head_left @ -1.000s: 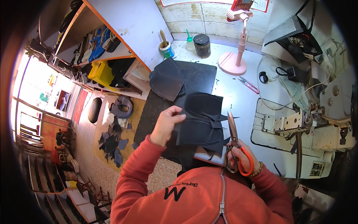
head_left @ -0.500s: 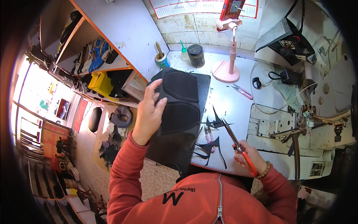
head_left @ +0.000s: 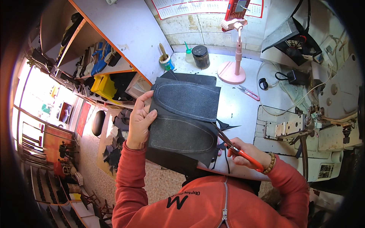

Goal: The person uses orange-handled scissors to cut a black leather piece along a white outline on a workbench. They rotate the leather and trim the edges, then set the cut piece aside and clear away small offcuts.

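My left hand (head_left: pixel 139 123) grips the left edge of a black sheet (head_left: pixel 185 131), thumb on top. On it are two long rounded outlines in a pale line, side by side like shoe soles. The sheet is held over a dark board (head_left: pixel 205 78). My right hand (head_left: pixel 249 154) is closed round red-handled scissors (head_left: pixel 225 138). Their blades point up and left at the sheet's right edge, between the two outlines; whether they are cutting I cannot tell. Black pointed scraps (head_left: pixel 228 126) lie beside the blades. The sheet partly covers other scraps and pink snips.
Behind the sheet stand a pot with a brush (head_left: pixel 166 62), a small green-tipped bottle (head_left: pixel 189 55) and a dark jar (head_left: pixel 200 57). A pink phone stand (head_left: pixel 232 73) and pink snips (head_left: pixel 249 92) are farther right. A sewing machine (head_left: pixel 292 129) borders the right side, shelves (head_left: pixel 114 70) the left.
My left hand has taken hold of the black sheet and brought it up and nearer, with its pale outlines showing. The scissors have moved left to the sheet's edge.
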`<state>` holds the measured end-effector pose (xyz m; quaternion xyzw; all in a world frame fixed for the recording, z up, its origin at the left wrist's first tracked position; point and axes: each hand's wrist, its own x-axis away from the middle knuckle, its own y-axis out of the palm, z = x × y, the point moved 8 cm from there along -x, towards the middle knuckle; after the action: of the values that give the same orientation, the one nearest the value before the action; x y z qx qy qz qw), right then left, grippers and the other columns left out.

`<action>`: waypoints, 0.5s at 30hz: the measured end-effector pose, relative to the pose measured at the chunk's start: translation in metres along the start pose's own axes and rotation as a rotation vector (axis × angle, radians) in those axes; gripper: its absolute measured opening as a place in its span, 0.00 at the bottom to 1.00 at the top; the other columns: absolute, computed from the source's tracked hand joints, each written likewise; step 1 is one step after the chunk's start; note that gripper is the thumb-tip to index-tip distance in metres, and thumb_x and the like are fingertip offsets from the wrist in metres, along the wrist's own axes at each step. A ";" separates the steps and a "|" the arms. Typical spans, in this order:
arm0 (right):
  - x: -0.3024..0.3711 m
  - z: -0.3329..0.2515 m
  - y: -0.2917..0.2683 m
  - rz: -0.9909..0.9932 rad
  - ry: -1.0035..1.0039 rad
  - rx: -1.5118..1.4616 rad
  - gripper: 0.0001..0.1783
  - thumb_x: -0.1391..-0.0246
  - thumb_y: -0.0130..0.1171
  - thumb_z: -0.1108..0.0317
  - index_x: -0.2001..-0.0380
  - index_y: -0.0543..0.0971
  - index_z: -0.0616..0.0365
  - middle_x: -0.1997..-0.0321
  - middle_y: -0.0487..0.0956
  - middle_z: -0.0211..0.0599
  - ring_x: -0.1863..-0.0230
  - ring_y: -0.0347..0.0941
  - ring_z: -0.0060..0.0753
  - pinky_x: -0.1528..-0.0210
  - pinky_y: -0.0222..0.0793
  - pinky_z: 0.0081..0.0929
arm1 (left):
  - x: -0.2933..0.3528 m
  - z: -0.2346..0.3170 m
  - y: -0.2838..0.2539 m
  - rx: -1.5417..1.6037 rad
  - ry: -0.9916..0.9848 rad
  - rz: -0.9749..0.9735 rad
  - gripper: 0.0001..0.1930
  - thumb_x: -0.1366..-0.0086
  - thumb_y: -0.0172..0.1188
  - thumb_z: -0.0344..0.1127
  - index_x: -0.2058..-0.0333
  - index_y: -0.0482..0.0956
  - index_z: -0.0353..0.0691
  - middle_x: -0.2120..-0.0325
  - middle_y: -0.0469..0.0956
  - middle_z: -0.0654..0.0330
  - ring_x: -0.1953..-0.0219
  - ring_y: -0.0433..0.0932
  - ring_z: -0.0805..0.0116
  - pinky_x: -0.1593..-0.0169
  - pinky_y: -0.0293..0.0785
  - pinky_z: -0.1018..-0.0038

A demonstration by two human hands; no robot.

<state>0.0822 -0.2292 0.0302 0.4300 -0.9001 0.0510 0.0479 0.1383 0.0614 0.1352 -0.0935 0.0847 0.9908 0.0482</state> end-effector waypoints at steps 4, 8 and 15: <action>-0.003 -0.009 0.000 0.035 0.023 0.138 0.32 0.47 0.62 0.46 0.50 0.65 0.56 0.69 0.73 0.35 0.70 0.70 0.32 0.65 0.68 0.28 | 0.001 -0.006 -0.004 -0.003 -0.009 -0.002 0.29 0.35 0.54 0.23 0.38 0.54 0.33 0.54 0.79 0.51 0.54 0.78 0.71 0.48 0.71 0.78; -0.005 -0.012 0.001 0.051 0.066 0.198 0.31 0.48 0.63 0.47 0.50 0.66 0.56 0.72 0.74 0.37 0.72 0.72 0.36 0.66 0.69 0.30 | 0.002 -0.009 -0.005 0.008 0.000 -0.016 0.29 0.35 0.54 0.23 0.38 0.54 0.33 0.54 0.79 0.52 0.54 0.78 0.72 0.48 0.70 0.78; -0.007 -0.016 0.002 0.068 0.090 0.281 0.32 0.48 0.63 0.46 0.50 0.66 0.57 0.70 0.75 0.39 0.70 0.74 0.40 0.66 0.70 0.31 | 0.006 -0.015 -0.009 0.004 -0.013 0.038 0.28 0.35 0.54 0.23 0.38 0.55 0.33 0.54 0.78 0.51 0.54 0.78 0.71 0.48 0.70 0.77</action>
<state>0.0859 -0.2209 0.0446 0.3991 -0.8951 0.1971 0.0258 0.1362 0.0678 0.1184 -0.0854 0.0883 0.9920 0.0301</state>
